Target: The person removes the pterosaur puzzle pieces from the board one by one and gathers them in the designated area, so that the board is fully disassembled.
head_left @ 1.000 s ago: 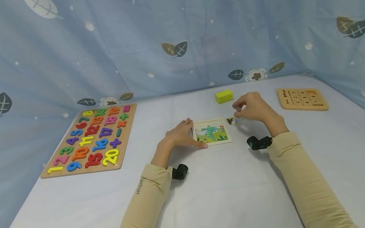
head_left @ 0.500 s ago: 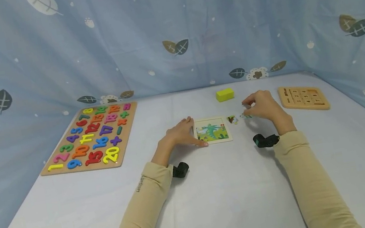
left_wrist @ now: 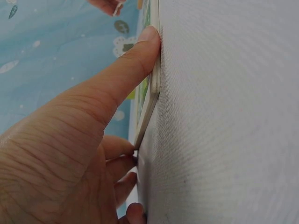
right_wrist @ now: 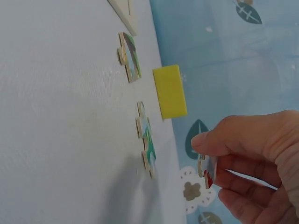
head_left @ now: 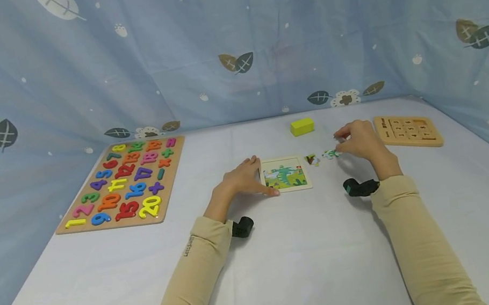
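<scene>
My left hand (head_left: 245, 178) holds the left side of a framed jigsaw puzzle (head_left: 285, 177) with a green dinosaur picture. In the left wrist view its thumb (left_wrist: 135, 58) lies along the near edge, and the other fingertips meet the far corner. My right hand (head_left: 362, 141), raised to the puzzle's right, pinches a small jigsaw piece (right_wrist: 207, 170) with a red patch between thumb and fingers. Beneath and left of that hand, a brown-and-green jigsaw piece (head_left: 312, 160) and a white-and-green one (head_left: 330, 154) lie on the table.
A yellow block (head_left: 302, 127) stands behind the loose pieces. Far right lies a wooden number board (head_left: 408, 131); a large board of coloured numbers (head_left: 120, 188) lies at left. Blue patterned curtain (head_left: 187, 48) hangs behind the white table (head_left: 293, 264).
My right hand has moved to the right, away from the puzzle, and the white-and-green piece now shows where the hand hid it. The left hand stays on the puzzle.
</scene>
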{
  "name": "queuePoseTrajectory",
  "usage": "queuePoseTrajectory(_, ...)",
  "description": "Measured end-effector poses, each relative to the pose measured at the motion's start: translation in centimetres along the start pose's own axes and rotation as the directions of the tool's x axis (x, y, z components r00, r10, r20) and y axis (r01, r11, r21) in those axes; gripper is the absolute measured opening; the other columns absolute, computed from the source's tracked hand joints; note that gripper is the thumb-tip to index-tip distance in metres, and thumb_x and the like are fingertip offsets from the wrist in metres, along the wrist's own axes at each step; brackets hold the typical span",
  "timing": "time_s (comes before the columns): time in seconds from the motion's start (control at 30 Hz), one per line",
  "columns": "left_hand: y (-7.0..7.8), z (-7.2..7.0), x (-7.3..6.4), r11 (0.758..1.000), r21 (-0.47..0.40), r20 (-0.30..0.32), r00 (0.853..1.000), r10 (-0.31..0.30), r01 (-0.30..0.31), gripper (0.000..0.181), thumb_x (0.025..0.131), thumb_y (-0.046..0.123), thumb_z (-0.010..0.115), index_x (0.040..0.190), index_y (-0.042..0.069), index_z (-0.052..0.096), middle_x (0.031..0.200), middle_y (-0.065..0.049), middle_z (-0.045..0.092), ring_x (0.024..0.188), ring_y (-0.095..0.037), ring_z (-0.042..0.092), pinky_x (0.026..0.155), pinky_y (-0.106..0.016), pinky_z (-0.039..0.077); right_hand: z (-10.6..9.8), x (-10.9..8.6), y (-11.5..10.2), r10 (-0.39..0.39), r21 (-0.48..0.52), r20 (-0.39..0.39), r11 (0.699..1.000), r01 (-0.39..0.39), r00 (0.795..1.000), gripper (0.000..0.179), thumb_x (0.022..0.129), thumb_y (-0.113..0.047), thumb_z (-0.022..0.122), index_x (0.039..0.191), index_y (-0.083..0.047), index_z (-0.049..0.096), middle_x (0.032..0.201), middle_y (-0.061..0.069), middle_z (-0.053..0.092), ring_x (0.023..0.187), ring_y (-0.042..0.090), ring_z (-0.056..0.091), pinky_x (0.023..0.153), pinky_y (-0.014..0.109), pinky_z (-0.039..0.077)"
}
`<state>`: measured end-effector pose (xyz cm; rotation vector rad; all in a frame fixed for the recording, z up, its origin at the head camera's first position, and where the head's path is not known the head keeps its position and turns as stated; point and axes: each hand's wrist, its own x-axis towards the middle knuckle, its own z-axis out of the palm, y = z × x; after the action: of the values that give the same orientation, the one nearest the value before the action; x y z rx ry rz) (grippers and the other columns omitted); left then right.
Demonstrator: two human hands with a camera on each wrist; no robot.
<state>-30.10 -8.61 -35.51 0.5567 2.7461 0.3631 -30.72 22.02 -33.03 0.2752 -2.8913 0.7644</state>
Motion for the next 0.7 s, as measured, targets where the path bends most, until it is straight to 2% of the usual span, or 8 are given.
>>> queuePoseTrajectory(0.17,0.0,0.0,0.1,1.0,0.0,-0.001,1.0,0.002,-0.002,0.112,0.076,0.063,0.07,0.155,0.009,0.013,0.163,-0.007,0.008,0.151,-0.025,0.008,0.112,-0.063,0.023,0.0,0.0,0.7,0.007,-0.005,0.004,1.0,-0.007,1.0,0.037,0.083,-0.011,0.066,0.115,0.008,0.066,0.114,0.03,0.064,0.101,0.041,0.056,0.084,0.051,0.046)
queuePoseTrajectory(0.43,0.1,-0.1,-0.2,1.0,-0.024,0.008,1.0,0.003,-0.003,0.112,0.076,0.061,0.071,0.155,0.008,0.013,0.163,-0.007,0.008,0.151,-0.025,0.007,0.114,-0.061,0.021,0.0,-0.4,1.3,0.084,0.029,0.036,0.996,-0.085,0.996,0.04,0.084,-0.01,0.064,0.118,0.01,0.063,0.12,0.032,0.059,0.11,0.043,0.053,0.089,0.053,0.046)
queuePoseTrajectory(0.7,0.1,-0.1,-0.1,1.0,-0.009,0.0,1.0,0.003,-0.003,0.112,0.076,0.062,0.071,0.155,0.008,0.013,0.163,-0.007,0.008,0.151,-0.024,0.007,0.114,-0.06,0.021,-0.1,-0.5,1.6,0.127,0.026,0.058,0.991,-0.129,0.99,0.042,0.084,-0.011,0.061,0.12,0.012,0.061,0.121,0.034,0.057,0.113,0.045,0.051,0.092,0.054,0.045)
